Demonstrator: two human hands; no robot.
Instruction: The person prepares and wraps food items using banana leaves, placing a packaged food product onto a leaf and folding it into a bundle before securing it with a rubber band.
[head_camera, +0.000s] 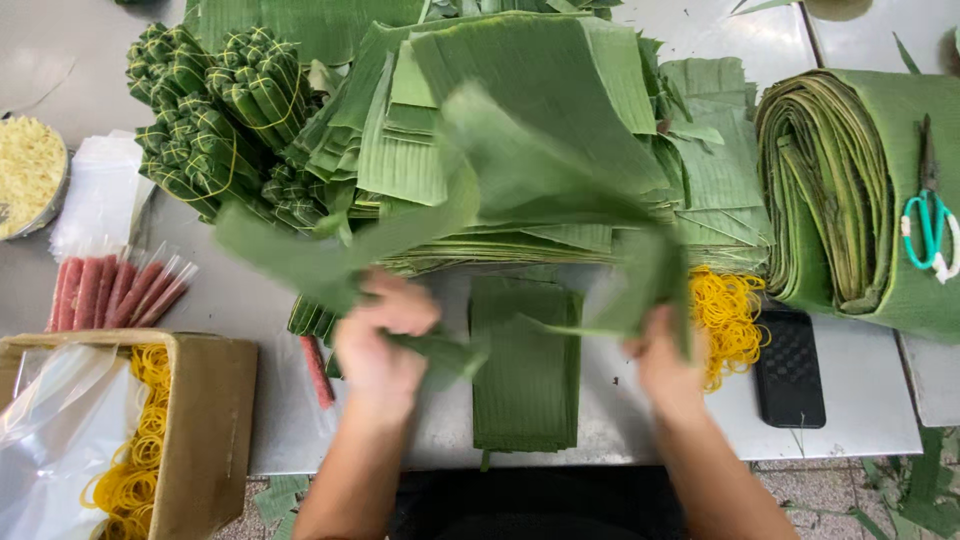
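Both hands are raised above the metal table (620, 420), set apart from each other, and each is closed on one end of the same blurred banana leaf piece (520, 180). The left hand (385, 340) grips the leaf's left end near the table's front edge; the right hand (665, 360) grips the right end at about the same height. The leaf arches up and away from the hands, spanning the space between them and hanging over the large stack of cut leaves (520, 110) behind. Directly between the hands, flat on the table, lies a folded leaf strip (525, 370). Just right of the right hand sits a heap of yellow rubber bands (730, 310), touching a black phone (790, 370). Farther right lies a leaf roll (850, 200) with scissors (930, 210) on top. Left of the left hand are wrapped leaf bundles (215, 110), red sausage sticks in clear wrap (110, 290), and a cardboard box (200, 420) holding more bands.
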